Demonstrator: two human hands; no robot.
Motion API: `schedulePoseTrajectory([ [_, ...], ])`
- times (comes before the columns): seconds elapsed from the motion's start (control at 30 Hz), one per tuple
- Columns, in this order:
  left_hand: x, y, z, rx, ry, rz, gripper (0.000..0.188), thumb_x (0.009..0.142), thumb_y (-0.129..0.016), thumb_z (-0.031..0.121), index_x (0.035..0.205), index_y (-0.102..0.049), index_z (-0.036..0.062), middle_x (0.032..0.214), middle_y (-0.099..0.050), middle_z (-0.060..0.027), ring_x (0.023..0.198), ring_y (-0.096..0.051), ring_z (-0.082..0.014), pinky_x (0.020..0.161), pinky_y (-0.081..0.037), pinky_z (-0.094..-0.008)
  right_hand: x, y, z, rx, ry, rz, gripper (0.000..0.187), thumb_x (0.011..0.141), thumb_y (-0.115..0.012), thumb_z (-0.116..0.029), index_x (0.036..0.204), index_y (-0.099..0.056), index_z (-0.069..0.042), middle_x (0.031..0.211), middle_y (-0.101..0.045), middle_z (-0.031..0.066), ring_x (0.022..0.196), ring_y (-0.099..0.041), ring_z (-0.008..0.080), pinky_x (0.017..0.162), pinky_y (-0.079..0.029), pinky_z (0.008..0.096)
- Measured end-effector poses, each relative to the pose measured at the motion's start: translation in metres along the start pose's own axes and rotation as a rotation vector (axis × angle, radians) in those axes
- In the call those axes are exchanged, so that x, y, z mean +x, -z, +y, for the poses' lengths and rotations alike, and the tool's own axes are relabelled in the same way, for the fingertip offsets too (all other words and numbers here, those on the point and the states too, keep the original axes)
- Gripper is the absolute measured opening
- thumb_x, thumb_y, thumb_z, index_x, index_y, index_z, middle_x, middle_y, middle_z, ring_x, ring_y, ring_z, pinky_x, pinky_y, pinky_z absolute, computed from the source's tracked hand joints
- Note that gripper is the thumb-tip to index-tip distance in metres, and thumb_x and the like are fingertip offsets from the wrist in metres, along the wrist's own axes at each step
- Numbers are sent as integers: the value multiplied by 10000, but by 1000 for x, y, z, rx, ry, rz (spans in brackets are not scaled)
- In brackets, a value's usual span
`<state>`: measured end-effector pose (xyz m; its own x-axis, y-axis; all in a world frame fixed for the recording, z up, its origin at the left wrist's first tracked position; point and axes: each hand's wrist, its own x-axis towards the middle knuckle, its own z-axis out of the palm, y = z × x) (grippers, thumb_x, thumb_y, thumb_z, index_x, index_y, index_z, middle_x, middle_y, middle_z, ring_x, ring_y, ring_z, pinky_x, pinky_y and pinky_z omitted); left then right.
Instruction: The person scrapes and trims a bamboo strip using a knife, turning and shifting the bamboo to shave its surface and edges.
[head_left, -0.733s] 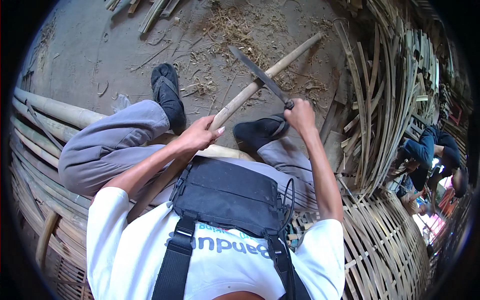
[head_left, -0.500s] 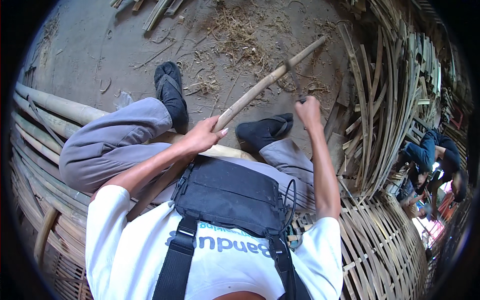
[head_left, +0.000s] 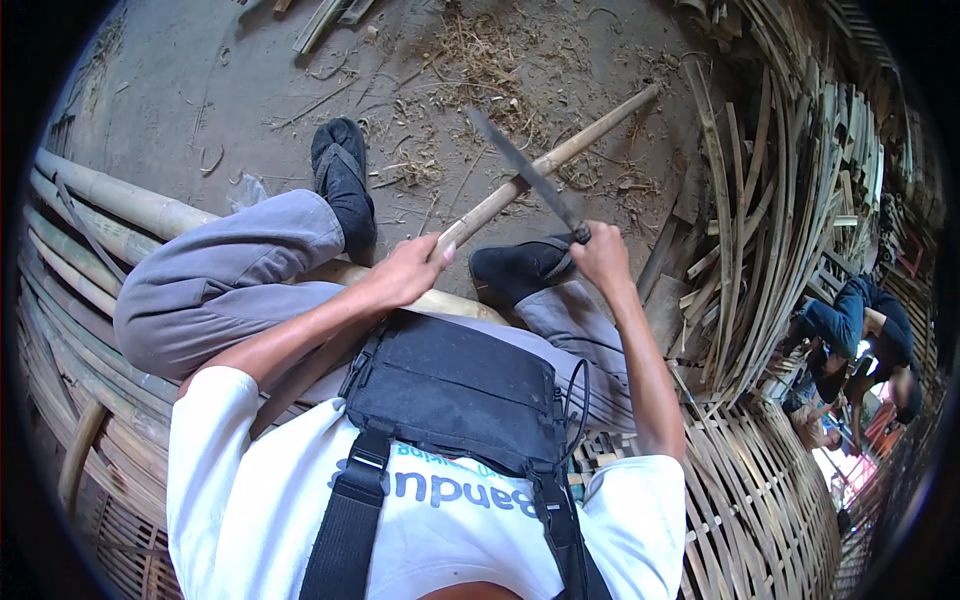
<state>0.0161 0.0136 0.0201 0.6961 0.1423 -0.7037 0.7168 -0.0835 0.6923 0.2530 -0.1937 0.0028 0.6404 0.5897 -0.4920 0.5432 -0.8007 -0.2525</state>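
My left hand [head_left: 408, 272] is closed around a long, slender bamboo pole [head_left: 597, 131], thumb along its top. The pole slants up and away to the right over the floor. Behind my left forearm its near part is hidden. In my right hand [head_left: 603, 256], the fingers are wrapped round the dark handle of a long-bladed knife [head_left: 503, 145]. Its blade points up and left and crosses over the pole beyond my left hand. Whether the edge touches the pole I cannot tell.
Thick bamboo poles [head_left: 130, 196] lie at left, under my legs. Shavings [head_left: 480, 75] litter the floor ahead. Split bamboo strips [head_left: 745, 190] are heaped at right, beside a woven bamboo piece [head_left: 760, 495]. Another person [head_left: 865, 320] is at the far right. A black pouch [head_left: 455, 390] hangs at my front.
The knife has come down the pole toward my left hand, its blade swinging over to the left. My right hand has moved slightly nearer. My left hand stays on the pole.
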Motion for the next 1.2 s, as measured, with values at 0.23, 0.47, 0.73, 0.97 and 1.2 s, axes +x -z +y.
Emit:
schedulePoseTrajectory([
  [0.23,7,0,-1,-439,166,-212,343,1025,-390,370,840,-462,91,549,-308,66,430,-267,-51,380,-214,-248,-6,-34,7,213,-149,59,205,678,-562,-100,819,-676,-4,755,-626,294,758,-624,460,726,-498,523],
  [0.47,7,0,-1,-512,164,-242,329,1029,-377,363,869,-465,90,556,-285,75,417,-234,-43,368,-187,-238,-1,-27,8,183,-126,141,202,687,-563,-110,789,-655,38,722,-605,310,745,-633,461,688,-487,523],
  [0.73,7,2,-11,-611,170,-363,344,1031,-353,381,873,-450,92,564,-270,73,419,-222,-33,363,-191,-218,-8,-39,31,231,-155,267,195,719,-573,-117,755,-637,64,730,-626,288,715,-652,425,603,-487,464],
  [0.97,10,4,-15,-706,200,-431,356,1028,-359,399,864,-438,93,560,-273,74,417,-212,-26,355,-186,-211,-18,-29,13,162,-109,100,231,706,-567,-118,825,-654,59,781,-621,309,801,-641,454,723,-500,508],
  [1.2,9,17,-12,-928,312,-612,378,1031,-317,411,844,-426,102,566,-243,86,420,-195,-24,360,-157,-207,-28,-51,-7,327,-79,211,177,701,-581,-110,744,-640,52,684,-603,289,692,-622,458,653,-486,497],
])
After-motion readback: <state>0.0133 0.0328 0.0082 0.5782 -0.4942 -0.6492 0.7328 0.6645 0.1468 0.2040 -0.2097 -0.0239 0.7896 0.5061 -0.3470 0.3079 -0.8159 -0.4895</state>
